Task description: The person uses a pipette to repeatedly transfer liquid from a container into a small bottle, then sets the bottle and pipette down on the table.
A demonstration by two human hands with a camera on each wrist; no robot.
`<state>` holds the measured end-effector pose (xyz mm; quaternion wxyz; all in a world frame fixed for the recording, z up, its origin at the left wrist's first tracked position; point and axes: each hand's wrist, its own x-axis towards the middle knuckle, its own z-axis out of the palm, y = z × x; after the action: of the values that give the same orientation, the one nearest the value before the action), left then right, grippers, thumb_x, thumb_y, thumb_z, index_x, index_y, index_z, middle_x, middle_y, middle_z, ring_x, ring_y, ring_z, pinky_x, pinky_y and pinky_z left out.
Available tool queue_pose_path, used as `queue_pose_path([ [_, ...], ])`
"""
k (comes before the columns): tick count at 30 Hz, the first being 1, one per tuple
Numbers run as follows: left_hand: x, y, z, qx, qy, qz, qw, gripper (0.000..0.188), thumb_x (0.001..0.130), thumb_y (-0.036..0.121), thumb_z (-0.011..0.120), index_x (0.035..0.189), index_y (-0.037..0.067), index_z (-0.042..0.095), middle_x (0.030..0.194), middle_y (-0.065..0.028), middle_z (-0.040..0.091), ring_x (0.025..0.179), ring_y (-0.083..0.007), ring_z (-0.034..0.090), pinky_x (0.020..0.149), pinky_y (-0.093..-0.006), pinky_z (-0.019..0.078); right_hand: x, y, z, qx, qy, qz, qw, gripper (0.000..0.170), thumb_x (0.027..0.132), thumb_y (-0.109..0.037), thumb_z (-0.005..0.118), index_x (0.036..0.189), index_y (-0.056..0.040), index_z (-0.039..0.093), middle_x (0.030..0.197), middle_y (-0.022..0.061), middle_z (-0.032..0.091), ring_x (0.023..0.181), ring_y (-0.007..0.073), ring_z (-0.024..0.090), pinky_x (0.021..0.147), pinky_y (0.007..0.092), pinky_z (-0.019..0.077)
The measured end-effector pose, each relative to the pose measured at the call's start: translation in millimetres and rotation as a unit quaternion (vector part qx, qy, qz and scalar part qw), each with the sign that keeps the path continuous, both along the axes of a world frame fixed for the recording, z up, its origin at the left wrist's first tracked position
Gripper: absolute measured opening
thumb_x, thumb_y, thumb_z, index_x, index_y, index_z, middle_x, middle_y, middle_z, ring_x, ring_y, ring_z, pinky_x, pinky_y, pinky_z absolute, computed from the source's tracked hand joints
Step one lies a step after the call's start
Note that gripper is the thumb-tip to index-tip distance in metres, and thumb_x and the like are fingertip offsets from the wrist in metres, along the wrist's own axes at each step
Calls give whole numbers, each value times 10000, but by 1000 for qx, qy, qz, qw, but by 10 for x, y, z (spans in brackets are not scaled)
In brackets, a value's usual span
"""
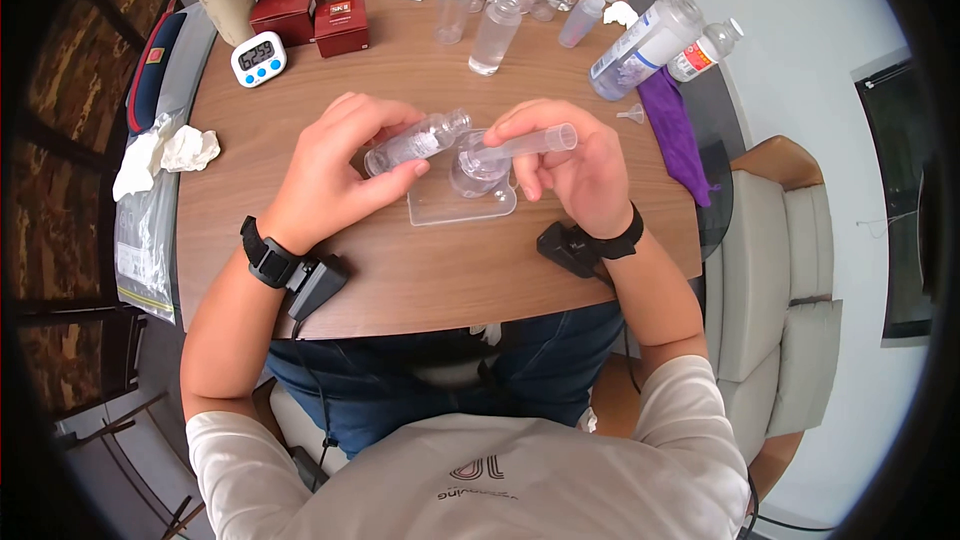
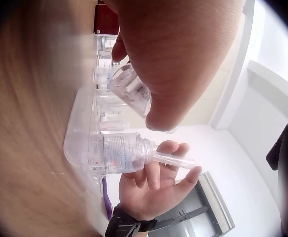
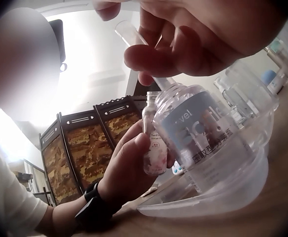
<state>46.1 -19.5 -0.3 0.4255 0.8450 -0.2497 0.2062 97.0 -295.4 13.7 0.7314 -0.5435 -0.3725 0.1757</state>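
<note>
Counter of brown wood grain carries everything here, with the purple cloth along its right side and the white timer at far left. Over its middle, the left hand grips a bottle between thumb and fingers, while the right hand has its fingers bent around a tube. Between the hands lies the clear tray, and the wide bottle stands upright on it, its mouth uncapped. Smaller, the slim bottle in the left hand tilts beside it, open at the neck as well. Slightest is the clear tube, slanting out of the wide bottle's mouth. The handling looks partway along: both bottles are open and the tube is in place at the wide one, but its other end stands apart from the slim bottle. How much liquid either holds, I cannot tell.
</note>
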Motion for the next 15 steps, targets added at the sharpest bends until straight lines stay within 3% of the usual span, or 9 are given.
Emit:
queue_pose_path([
  [2, -7, -3, 7, 2, 2, 0, 1000, 353, 769, 111, 814, 1084, 10, 690, 946, -82, 677, 814, -209, 588, 742, -324, 499, -50, 17, 44, -71, -42, -38, 996, 516, 1105, -353, 361, 1206, 81, 621, 1178, 179, 701, 653, 113, 567, 592, 231, 438],
  [11, -12, -16, 18, 2, 12, 4, 1000, 372, 763, 107, 819, 1098, 11, 689, 939, -92, 668, 829, -212, 607, 749, -323, 509, -6, 70, -23, -39, 5, -43, 998, 523, 1104, -355, 298, 1096, 40, 641, 1064, 136, 738, 595, 60, 496, 527, 203, 339],
  [15, -18, -34, 17, -1, 11, 5, 1000, 371, 764, 98, 817, 1101, 13, 689, 925, -93, 660, 831, -213, 609, 751, -324, 509, -26, 90, 1, -39, 15, -54, 998, 503, 1095, -342, 304, 1083, 36, 635, 1039, 140, 728, 591, 69, 490, 529, 205, 340],
])
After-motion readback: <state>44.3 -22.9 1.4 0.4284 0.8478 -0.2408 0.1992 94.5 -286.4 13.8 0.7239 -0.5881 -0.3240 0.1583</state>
